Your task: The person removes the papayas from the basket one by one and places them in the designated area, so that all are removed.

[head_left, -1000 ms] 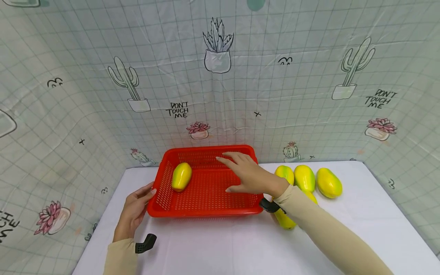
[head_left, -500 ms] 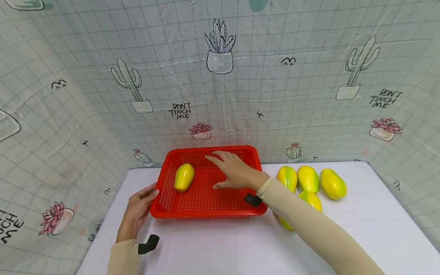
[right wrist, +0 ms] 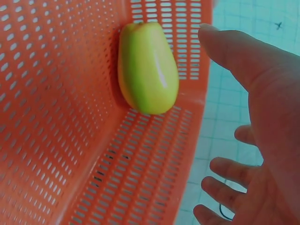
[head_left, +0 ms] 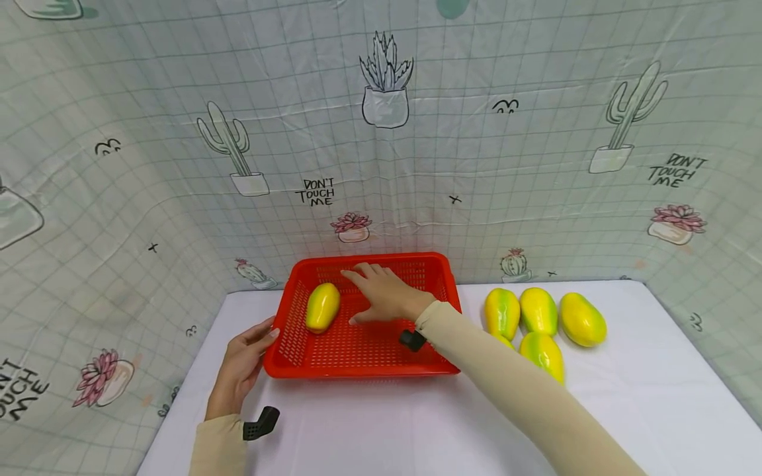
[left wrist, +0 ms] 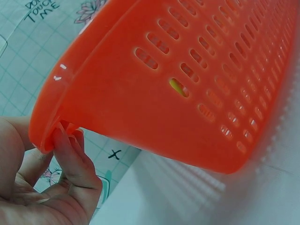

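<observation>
A red perforated plastic basket (head_left: 363,354) stands on the table. My left hand (head_left: 243,360) pinches its left rim, and the left wrist view shows thumb and fingers (left wrist: 75,161) around the rim's edge. Inside the basket, towards the left, lies one yellow-green papaya (head_left: 323,308). My right hand (head_left: 383,291) hovers over the basket to the right of that papaya, fingers spread and nothing held. In the right wrist view a gap separates the papaya (right wrist: 147,68) from the hand (right wrist: 267,117).
Several more yellow-green papayas (head_left: 538,311) lie on the white tabletop (head_left: 643,390) to the right of the basket, one partly hidden by the right sleeve (head_left: 506,377). A patterned cloth backdrop (head_left: 417,158) rises behind and beside the table.
My right hand has moved left over the basket, towards the papaya inside. My left hand keeps its hold on the rim. The whole head view has shifted slightly.
</observation>
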A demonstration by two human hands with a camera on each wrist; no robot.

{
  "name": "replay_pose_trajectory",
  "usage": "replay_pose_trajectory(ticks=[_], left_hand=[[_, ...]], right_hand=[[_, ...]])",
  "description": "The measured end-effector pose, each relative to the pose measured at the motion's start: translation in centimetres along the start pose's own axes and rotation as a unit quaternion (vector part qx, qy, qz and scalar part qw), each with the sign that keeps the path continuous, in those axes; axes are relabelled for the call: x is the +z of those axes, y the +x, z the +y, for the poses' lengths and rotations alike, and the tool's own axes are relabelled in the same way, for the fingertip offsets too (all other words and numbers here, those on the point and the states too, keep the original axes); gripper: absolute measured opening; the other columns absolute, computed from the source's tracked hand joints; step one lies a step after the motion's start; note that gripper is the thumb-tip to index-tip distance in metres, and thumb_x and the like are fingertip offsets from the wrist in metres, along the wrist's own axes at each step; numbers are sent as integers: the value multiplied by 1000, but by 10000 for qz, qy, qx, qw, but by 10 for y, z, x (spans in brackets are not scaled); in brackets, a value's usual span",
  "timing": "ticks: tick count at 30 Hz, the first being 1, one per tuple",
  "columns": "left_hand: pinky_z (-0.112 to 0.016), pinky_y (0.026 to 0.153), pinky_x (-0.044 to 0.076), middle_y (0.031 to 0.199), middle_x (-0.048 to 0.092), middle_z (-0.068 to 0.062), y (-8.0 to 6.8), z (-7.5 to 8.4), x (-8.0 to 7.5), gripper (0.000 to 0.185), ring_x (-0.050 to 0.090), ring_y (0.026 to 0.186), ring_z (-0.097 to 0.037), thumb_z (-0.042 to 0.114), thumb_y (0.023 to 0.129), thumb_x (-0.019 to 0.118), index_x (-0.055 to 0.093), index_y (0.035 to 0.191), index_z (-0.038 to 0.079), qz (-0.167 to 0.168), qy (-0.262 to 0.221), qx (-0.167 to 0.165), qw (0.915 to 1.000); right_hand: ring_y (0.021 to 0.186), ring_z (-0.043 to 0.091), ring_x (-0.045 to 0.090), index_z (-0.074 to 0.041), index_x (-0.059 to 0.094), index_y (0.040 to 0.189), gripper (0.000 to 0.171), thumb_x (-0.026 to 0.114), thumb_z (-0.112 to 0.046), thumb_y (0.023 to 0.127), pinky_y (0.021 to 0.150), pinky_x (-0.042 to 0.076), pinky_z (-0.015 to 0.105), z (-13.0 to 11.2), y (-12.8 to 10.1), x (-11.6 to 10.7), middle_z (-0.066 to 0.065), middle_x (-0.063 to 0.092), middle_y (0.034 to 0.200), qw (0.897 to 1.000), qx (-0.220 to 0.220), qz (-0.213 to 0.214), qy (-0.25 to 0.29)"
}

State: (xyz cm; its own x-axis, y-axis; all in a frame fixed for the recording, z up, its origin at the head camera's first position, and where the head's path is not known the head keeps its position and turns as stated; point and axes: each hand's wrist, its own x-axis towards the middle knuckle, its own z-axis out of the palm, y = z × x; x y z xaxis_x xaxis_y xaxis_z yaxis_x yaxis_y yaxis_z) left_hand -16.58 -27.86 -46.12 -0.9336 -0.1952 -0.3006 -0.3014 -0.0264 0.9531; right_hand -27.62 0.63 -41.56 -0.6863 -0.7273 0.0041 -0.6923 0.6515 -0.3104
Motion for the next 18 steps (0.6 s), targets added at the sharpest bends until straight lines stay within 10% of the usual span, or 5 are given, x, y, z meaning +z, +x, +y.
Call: replay_pose_trajectory(ticks=[18], left_hand=[[-15,86,57,151,48,-19,2,0,1,57,62,97,-1,12,107,61,42,159,-2,83,50,-5,10000]], right_hand=[[150,41,38,-13,32,166,96,76,-57,93,125,33,57,-16,36,23,19,37,164,9985,422,-299,-200]])
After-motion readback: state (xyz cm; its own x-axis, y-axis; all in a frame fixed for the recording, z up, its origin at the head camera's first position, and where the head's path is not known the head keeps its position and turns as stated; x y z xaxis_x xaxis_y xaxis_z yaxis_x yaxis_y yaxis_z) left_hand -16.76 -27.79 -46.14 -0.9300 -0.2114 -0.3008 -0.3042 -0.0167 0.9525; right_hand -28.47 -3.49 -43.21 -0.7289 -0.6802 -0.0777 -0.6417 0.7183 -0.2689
